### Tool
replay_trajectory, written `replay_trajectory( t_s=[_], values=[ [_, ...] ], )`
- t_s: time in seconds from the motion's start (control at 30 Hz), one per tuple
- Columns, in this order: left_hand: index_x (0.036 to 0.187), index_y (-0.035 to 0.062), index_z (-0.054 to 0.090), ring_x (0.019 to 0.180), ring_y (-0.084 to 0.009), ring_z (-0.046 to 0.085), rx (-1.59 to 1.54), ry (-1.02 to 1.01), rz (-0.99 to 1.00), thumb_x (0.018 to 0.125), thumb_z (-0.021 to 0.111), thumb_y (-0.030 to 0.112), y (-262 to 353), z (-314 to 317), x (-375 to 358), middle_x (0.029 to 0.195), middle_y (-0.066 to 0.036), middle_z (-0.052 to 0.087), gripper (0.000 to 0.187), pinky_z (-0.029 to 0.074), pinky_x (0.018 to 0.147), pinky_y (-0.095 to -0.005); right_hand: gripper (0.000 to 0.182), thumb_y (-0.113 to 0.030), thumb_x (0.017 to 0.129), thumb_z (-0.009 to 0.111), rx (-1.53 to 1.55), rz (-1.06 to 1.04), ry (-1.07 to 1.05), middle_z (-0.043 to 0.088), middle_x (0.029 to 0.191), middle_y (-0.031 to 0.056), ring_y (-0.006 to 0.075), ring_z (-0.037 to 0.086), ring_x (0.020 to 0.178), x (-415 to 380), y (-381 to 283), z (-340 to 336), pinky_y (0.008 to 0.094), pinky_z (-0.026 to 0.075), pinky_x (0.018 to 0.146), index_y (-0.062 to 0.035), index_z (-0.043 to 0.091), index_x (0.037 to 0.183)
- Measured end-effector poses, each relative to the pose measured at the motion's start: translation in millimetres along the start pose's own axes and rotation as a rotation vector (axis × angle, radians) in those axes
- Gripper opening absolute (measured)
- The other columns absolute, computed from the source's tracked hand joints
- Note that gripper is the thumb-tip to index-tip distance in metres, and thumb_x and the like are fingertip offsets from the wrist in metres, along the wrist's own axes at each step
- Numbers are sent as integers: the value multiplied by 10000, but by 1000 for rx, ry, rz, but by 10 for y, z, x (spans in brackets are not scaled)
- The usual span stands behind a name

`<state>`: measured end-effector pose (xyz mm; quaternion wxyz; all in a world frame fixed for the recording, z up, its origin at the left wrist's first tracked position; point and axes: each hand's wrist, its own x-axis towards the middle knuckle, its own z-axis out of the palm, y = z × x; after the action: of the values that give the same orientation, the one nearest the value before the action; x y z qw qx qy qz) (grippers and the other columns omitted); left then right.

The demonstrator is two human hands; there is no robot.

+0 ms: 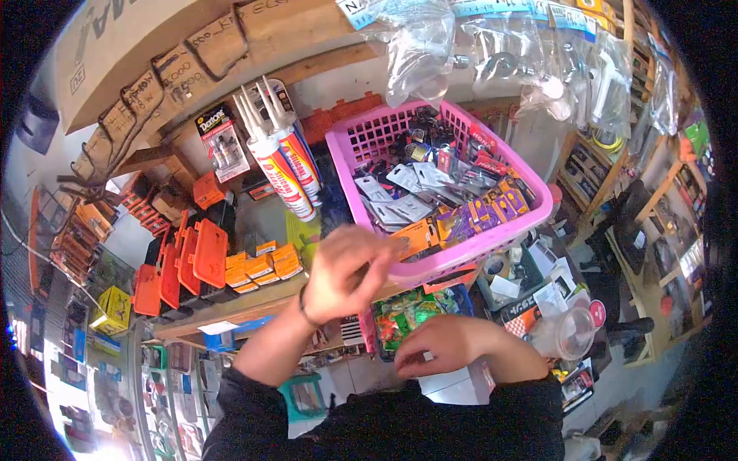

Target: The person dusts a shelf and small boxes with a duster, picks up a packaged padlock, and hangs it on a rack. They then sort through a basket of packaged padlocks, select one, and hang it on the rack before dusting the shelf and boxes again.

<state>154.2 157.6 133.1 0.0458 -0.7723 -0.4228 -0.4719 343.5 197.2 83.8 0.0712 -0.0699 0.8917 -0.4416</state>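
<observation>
A pink plastic basket (544, 207) full of carded and bagged small goods stands in front of me. My left hand (342, 269) is at its near left rim, slightly blurred, with thumb and fingers drawn together at the edge of an orange packet (417, 237). Beside that packet are purple-and-yellow packets (480, 216), and silver-grey blister packs (407, 179) lie behind them. Lower down, my right hand (440, 344) hovers with curled fingers before a tray of green and orange packets (415, 311). A small white patch shows at its fingers; what it is, I cannot make out.
Left of the basket stand sealant tubes (288, 180), small yellow-orange boxes (264, 266) and orange-lidded cases (207, 253). Bagged fittings (500, 54) hang above. A clear plastic tub (565, 334) is at the right, and a glass display case (165, 384) at the lower left.
</observation>
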Motion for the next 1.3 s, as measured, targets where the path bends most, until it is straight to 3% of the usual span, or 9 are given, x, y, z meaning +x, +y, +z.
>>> replay_trajectory(
  t_s=[0.07, 0.13, 0.23, 0.27, 0.33, 0.4, 0.5, 0.93, 1.3],
  values=[
    [851, 20, 601, 651, -267, 571, -73, 24, -5, 745, 555, 36, -131, 243, 254, 725, -108, 601, 117, 444, 626, -348, 233, -292, 807, 538, -29, -144, 342, 600, 709, 120, 291, 581, 672, -105, -155, -201, 359, 460, 615, -67, 595, 822],
    [934, 35, 583, 692, -304, 577, -251, -171, -377, 779, 548, 144, -362, 504, 324, 759, -132, 602, 193, 449, 648, -371, 204, -272, 793, 555, -125, -203, 513, 595, 694, 108, 279, 582, 651, -177, -185, -403, 359, 458, 594, -70, 588, 796],
    [1017, 68, 550, 762, -330, 583, -87, -283, -157, 797, 530, 290, -578, 661, 237, 821, -158, 602, 313, 451, 676, -388, 79, -133, 724, 626, -477, -122, 854, 575, 652, 76, 218, 575, 586, -211, -174, -800, 302, 442, 527, -70, 579, 734],
    [1017, 68, 550, 762, -330, 583, -92, -278, -154, 797, 530, 290, -646, 702, 224, 821, -158, 602, 313, 451, 676, -388, 79, -133, 724, 626, -483, -118, 850, 575, 652, 76, 218, 575, 586, -210, -153, -914, 302, 442, 527, -70, 579, 734],
    [1066, 98, 523, 822, -323, 586, 56, -794, -403, 803, 488, 414, -760, 715, 253, 869, -163, 601, 413, 453, 692, -401, 119, -179, 736, 608, -669, 130, 880, 577, 655, 101, 251, 580, 592, -193, -71, -1141, 336, 445, 534, -65, 575, 731],
    [1043, 109, 530, 816, -323, 586, 100, -682, -391, 808, 455, 473, -567, 623, 292, 858, -168, 601, 439, 453, 691, -399, 157, -222, 748, 580, -767, 197, 811, 585, 667, 109, 274, 586, 617, -182, -3, -1340, 377, 456, 550, -65, 575, 742],
    [1014, 121, 546, 794, -317, 588, 152, -951, -446, 822, 426, 491, -581, 647, 381, 846, -160, 604, 434, 450, 680, -402, 226, -284, 760, 545, -903, 382, 654, 595, 695, 134, 313, 594, 665, -154, 54, -1550, 425, 477, 592, -62, 583, 778],
    [826, 72, 539, 563, -149, 566, 185, -1189, -619, 858, 404, 440, -747, 798, 521, 625, -43, 585, 394, 451, 551, -310, 266, -242, 672, 623, -832, 688, 516, 610, 825, 138, 317, 588, 791, -53, 711, -1570, 419, 461, 684, -78, 573, 876],
    [909, 71, 599, 784, -305, 588, 86, -1105, -565, 815, 423, 489, -822, 789, 517, 828, -164, 613, 463, 447, 700, -383, 246, -127, 689, 547, -866, 724, 538, 617, 875, 150, 303, 605, 820, -81, 607, -1584, 418, 475, 696, -72, 591, 925]
  ],
)
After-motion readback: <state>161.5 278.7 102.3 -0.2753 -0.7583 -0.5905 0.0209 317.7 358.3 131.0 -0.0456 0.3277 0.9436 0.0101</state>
